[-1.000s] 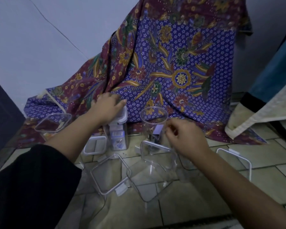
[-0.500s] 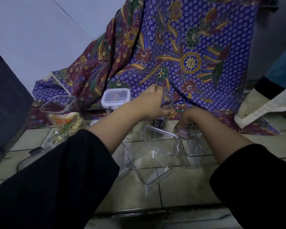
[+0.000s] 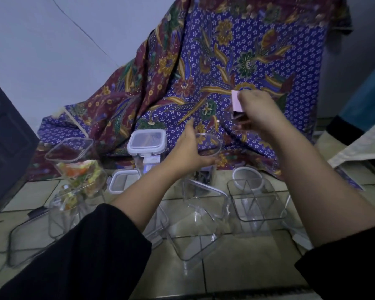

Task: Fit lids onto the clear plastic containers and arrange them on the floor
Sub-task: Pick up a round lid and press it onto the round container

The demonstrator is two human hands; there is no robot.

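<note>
Left hand: the left hand (image 3: pixel 188 151) at frame centre curls around the rim of a round clear container (image 3: pixel 208 148), thumb up and fingers under the near edge, steadying it.
Right hand: the right hand (image 3: pixel 258 109), upper right of centre, pinches a small pink card or packet (image 3: pixel 236 101) raised against the patterned cloth (image 3: pixel 225 61) (what it is I cannot tell).
Done: one tall container (image 3: pixel 146 148) left of centre wears its white-framed lid, seemingly latched.
Left open: a large square container (image 3: pixel 195 226) at lower centre, a divided square container (image 3: pixel 256 200) to its right, and a tilted container holding colourful contents (image 3: pixel 78 167) at left all lack lids.
Loose lids: a square white-rimmed lid (image 3: pixel 121 180) lies on the floor tiles (image 3: pixel 236 267) just below the lidded container; a round white-rimmed lid (image 3: pixel 248 176) lies behind the divided container.
Progress: early, by my reckoning; one fitted, several to go, and the arranging not yet evident.
</note>
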